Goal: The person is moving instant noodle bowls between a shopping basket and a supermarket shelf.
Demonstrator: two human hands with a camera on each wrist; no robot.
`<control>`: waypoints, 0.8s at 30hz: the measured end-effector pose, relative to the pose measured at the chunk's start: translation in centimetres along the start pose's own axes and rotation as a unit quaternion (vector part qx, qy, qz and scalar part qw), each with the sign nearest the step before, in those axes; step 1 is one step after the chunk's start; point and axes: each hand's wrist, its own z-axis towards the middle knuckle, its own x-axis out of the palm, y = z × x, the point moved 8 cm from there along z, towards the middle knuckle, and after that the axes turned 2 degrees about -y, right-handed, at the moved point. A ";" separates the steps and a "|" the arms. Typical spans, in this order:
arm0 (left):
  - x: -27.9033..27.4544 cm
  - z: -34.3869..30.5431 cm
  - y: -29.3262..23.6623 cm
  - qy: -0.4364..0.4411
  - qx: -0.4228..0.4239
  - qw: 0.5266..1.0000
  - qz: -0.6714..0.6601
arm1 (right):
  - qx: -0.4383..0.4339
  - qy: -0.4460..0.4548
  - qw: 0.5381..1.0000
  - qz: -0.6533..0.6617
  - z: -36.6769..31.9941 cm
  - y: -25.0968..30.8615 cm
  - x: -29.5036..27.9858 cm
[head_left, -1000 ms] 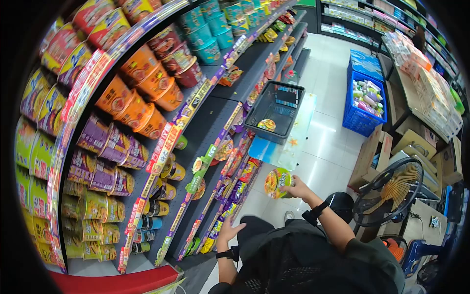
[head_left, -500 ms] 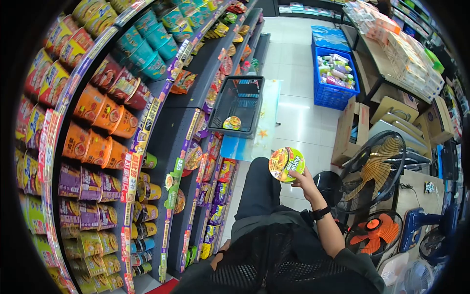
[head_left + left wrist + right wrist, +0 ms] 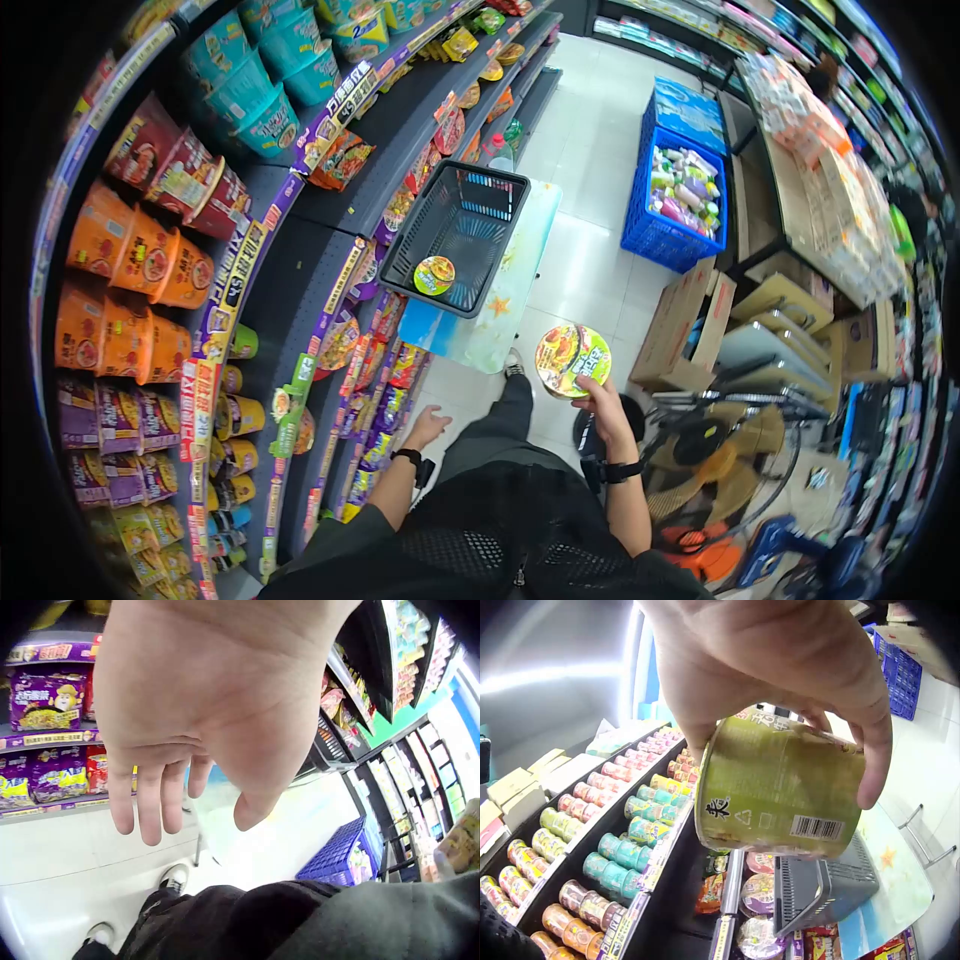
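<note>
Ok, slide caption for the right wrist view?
Right hand grips a green noodle cup; dark basket, stocked shelves beyond.

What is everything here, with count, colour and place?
Noodle cup: one, green and yellow, in the right hand
Second cup: one, green and yellow, inside the basket
Basket: one, dark grey, on the low table
Low table: one, blue and pale, beside the shelves
Shelf cups: many, orange, teal, purple, red, left
Noodle bags: many, purple, red, yellow, lower shelf
Crate: one, blue, floor, right
Small goods: many, mixed colours, in the crate
Packages: many, white and orange, far right
Cardboard boxes: several, brown, right
Fans: at least two, tan and orange blades, right
Wristbands: two, black, one per wrist
Left hand: one, bare, holding nothing
Right hand: one, bare, gripping the noodle cup
</note>
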 end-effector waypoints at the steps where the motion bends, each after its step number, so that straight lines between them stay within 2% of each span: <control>1: 0.0 1.6 -0.7 -0.018 0.020 1.000 -0.013 | 0.022 0.013 0.999 -0.021 1.9 0.0 0.1; 3: 0.5 3.5 -0.9 -0.026 -0.007 0.997 -0.070 | 0.062 0.024 0.994 -0.091 5.8 0.0 -0.1; 5: 0.8 6.0 1.3 -0.054 -0.045 0.991 -0.111 | 0.053 0.004 0.982 -0.183 8.6 1.1 0.7; 7: 1.8 6.9 4.2 -0.063 -0.105 0.985 -0.124 | 0.038 0.043 0.966 -0.250 10.9 1.8 1.0; 9: 2.4 7.3 6.6 -0.069 -0.162 0.974 -0.143 | 0.044 0.078 0.960 -0.266 13.1 2.3 1.4; 11: 3.6 6.5 6.6 -0.066 -0.192 0.965 -0.166 | 0.022 0.125 0.964 -0.236 14.6 4.1 1.8; 12: 3.6 6.8 6.5 -0.071 -0.192 0.964 -0.171 | 0.074 0.108 0.954 -0.268 14.7 5.5 2.5; 13: 3.8 6.5 6.6 -0.073 -0.199 0.961 -0.178 | 0.079 0.114 0.951 -0.275 15.2 6.6 3.4; 15: 3.9 5.7 5.2 -0.082 -0.171 0.958 -0.215 | 0.012 0.117 0.947 -0.300 16.3 9.4 5.2; 19: 3.7 4.5 5.4 -0.141 -0.164 0.942 -0.255 | -0.010 0.150 0.949 -0.276 18.4 11.6 7.8; 21: 4.3 3.6 5.9 -0.151 -0.187 0.930 -0.277 | -0.007 0.176 0.944 -0.278 18.6 12.6 9.3; 24: 5.2 3.2 6.1 -0.166 -0.223 0.904 -0.326 | 0.001 0.216 0.952 -0.216 19.3 14.0 10.9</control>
